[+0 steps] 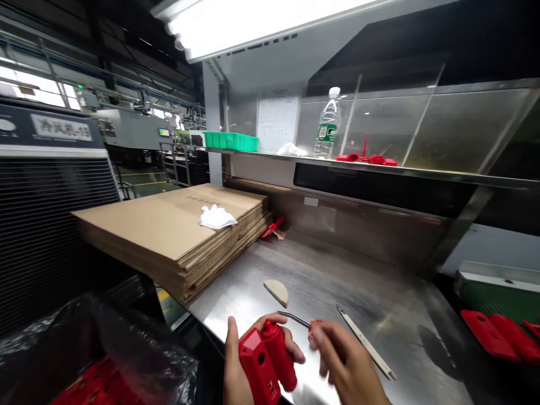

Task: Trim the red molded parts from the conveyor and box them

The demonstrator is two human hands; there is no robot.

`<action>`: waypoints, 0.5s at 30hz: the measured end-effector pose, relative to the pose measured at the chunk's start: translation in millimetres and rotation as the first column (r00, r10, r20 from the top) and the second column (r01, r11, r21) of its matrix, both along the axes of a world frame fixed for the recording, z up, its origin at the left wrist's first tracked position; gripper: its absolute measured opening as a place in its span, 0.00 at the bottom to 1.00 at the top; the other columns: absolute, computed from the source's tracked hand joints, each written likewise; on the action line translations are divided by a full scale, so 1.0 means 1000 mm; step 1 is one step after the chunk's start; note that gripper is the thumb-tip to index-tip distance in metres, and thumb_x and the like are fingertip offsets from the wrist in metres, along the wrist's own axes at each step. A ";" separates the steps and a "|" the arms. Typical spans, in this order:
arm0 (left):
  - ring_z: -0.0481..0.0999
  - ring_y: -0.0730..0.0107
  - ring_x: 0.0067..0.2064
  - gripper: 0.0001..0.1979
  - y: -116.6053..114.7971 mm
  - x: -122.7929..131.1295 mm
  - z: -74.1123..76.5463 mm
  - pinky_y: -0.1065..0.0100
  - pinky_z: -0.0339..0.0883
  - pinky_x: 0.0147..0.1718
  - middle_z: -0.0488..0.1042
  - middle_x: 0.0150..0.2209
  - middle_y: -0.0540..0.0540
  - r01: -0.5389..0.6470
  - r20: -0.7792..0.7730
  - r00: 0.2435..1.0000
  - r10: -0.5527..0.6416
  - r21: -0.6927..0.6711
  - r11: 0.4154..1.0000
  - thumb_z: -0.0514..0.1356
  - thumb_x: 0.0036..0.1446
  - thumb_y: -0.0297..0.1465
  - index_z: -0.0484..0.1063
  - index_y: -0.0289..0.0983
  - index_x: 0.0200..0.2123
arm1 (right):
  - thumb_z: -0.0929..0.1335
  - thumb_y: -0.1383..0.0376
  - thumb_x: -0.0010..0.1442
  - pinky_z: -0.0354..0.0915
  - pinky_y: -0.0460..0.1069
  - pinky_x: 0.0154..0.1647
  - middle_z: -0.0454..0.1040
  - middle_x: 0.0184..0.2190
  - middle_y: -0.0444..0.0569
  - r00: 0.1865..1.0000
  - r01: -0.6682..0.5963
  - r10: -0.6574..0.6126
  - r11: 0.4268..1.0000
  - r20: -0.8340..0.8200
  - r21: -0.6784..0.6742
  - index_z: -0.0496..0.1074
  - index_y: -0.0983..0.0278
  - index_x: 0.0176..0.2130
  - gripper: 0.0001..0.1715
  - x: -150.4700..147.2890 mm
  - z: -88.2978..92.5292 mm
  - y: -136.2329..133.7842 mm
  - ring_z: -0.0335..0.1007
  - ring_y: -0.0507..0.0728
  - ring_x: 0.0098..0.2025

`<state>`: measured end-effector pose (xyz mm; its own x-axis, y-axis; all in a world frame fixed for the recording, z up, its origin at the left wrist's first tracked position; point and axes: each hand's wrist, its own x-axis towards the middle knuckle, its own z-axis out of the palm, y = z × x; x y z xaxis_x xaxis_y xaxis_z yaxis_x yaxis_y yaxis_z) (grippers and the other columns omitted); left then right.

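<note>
My left hand is closed around a red plastic part at the front of the metal table. The part has a flat block with a round hole and a cylinder with a narrow tip alongside. Just right of it, my right hand has its thumb and fingers curled on the orange end of a thin bent metal tool; most of the handle is hidden by the fingers. A pale half-round piece lies behind the hands. A cream-handled knife-like tool rests to the right.
Stacked flat cardboard bears a crumpled white cloth at left. Below is a black-lined bin with red pieces. A shelf holds a green tray, bottle and red parts. More red parts sit right.
</note>
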<state>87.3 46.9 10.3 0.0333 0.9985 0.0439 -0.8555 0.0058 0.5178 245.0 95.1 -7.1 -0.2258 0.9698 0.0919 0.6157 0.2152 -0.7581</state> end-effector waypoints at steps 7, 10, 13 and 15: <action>0.79 0.42 0.35 0.42 -0.014 -0.026 0.001 0.56 0.68 0.31 0.79 0.30 0.30 -0.048 -0.214 0.974 0.077 0.135 0.990 0.35 0.62 0.54 0.77 0.28 0.43 | 0.69 0.58 0.65 0.69 0.59 0.48 0.72 0.46 0.51 0.899 -0.005 0.007 1.000 0.438 -0.005 0.71 0.66 0.46 0.15 -0.077 0.003 0.117 0.71 0.58 0.46; 0.79 0.43 0.34 0.43 -0.018 -0.034 -0.003 0.55 0.68 0.31 0.79 0.31 0.27 -0.081 -0.248 0.962 0.112 0.130 0.988 0.35 0.62 0.54 0.77 0.26 0.43 | 0.69 0.60 0.65 0.70 0.58 0.48 0.72 0.46 0.50 0.888 -0.038 0.034 0.999 0.458 -0.001 0.71 0.66 0.47 0.14 -0.099 -0.006 0.121 0.72 0.58 0.45; 0.79 0.44 0.33 0.38 -0.018 -0.041 -0.006 0.59 0.67 0.25 0.79 0.31 0.29 -0.134 -0.215 0.964 0.155 0.110 0.985 0.40 0.62 0.53 0.77 0.27 0.42 | 0.65 0.57 0.68 0.69 0.57 0.45 0.74 0.39 0.49 0.938 -0.083 0.052 0.994 0.342 0.077 0.68 0.66 0.49 0.17 -0.089 -0.001 0.091 0.73 0.58 0.41; 0.79 0.49 0.32 0.33 -0.015 -0.043 -0.006 0.61 0.67 0.25 0.79 0.31 0.32 -0.173 -0.165 0.970 0.178 0.042 0.984 0.45 0.62 0.52 0.77 0.30 0.40 | 0.58 0.52 0.71 0.68 0.55 0.39 0.75 0.34 0.48 0.978 -0.095 0.070 0.988 0.196 0.122 0.64 0.65 0.52 0.22 -0.069 0.001 0.061 0.74 0.58 0.36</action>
<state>44.2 31.6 4.0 -0.1335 0.9878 0.0798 -0.7432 -0.1531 0.6513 176.3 156.0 -5.7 -0.3302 0.9297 0.1634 0.7217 0.3602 -0.5910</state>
